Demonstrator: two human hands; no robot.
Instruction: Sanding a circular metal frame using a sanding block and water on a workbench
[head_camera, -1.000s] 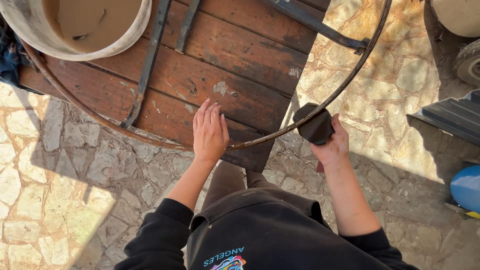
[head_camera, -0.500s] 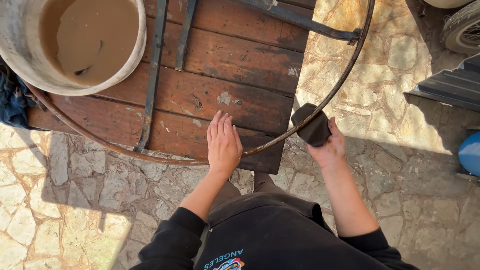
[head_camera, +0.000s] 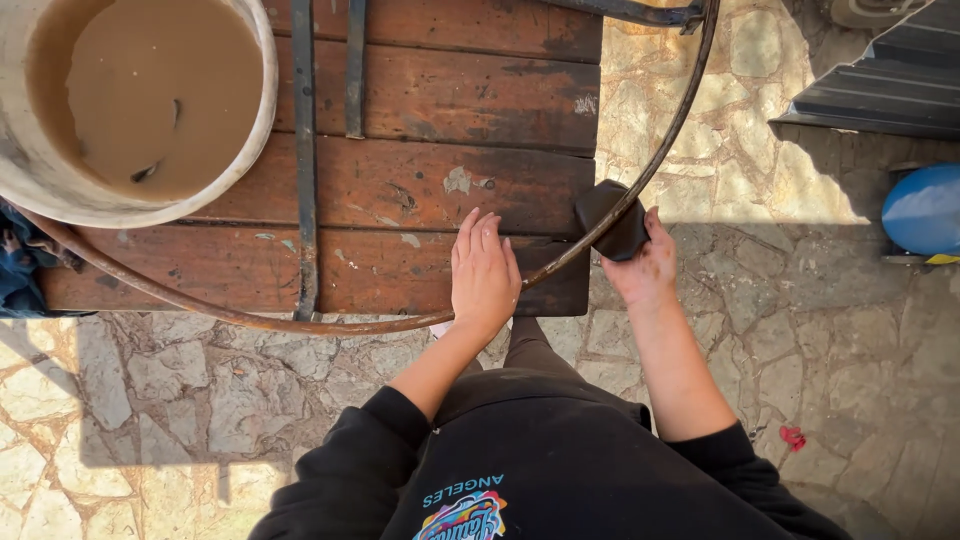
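Rusty metal hoop pinned flat on a wooden counter while a dark pad is folded over its rim.

The left hand (head_camera: 485, 275) lies palm-down, its grip spread flat with fingers together, pressing the metal hoop (head_camera: 300, 322) onto the counter (head_camera: 450, 110) just at the near edge. Right of it, the right hand (head_camera: 640, 265) has its grip clamped on a dark pad (head_camera: 612, 215), which wraps the hoop where it runs off the counter's corner. The hoop looks thin, stiff and springy, probably light but awkward for its wide sweep; the rough, rusted rod should not slip, and is best held where each grip now sits, close together. The pad looks soft and pliable. Far left of both grips stands a pale bucket (head_camera: 262, 120) of muddy water, partly over the hoop.
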